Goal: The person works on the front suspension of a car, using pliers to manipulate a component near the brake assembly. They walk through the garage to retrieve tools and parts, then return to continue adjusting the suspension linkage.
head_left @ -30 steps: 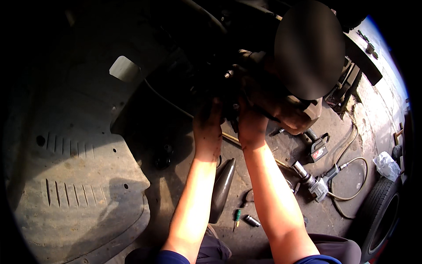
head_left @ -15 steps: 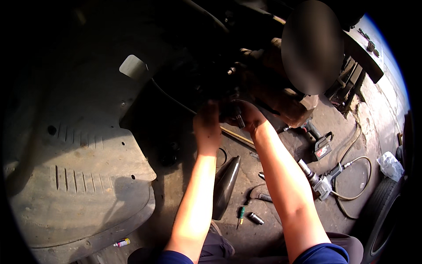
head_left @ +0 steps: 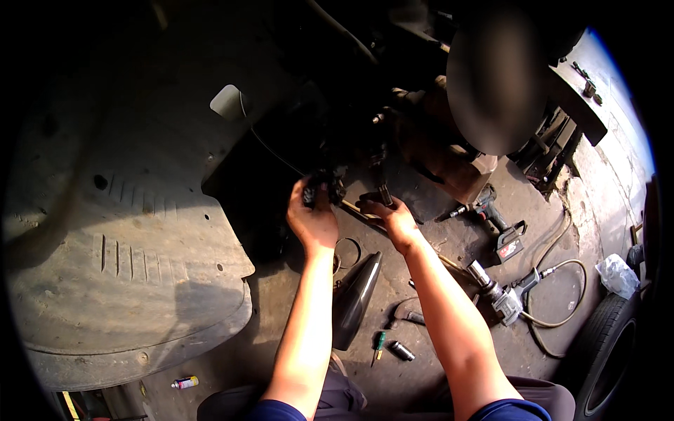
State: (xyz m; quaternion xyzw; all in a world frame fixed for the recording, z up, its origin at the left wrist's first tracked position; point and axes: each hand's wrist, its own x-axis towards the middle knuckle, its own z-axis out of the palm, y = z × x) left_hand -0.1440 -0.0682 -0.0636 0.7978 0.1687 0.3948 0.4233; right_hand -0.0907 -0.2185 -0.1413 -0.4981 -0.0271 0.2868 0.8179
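Blackened with grease, my left hand point(head_left: 312, 221) is closed around a dark, lumpy, greasy part point(head_left: 314, 193) whose kind I cannot make out. To its right, my right hand point(head_left: 397, 221) has its fingers about the lower end of a splined shaft point(head_left: 383, 191), which comes down out of the dark area above. A thin metal ring point(head_left: 349, 251) and a glossy black cone point(head_left: 358, 298) lie on the floor below, between my forearms. A pale hose or rod passes behind my hands.
At left spreads a large grey vented panel point(head_left: 140, 302). On the right lie a cordless tool point(head_left: 497, 224), an air impact wrench point(head_left: 507, 302) with hose, a plastic bag point(head_left: 618, 275) and a tyre point(head_left: 604, 365). Near my knees are a hammer point(head_left: 411, 311), green-handled screwdriver point(head_left: 380, 344) and socket point(head_left: 401, 351).
My hands were close together at the shaft. Now the left has shifted left, apart from it, with the greasy part showing, and the right sits lower at the splined end.
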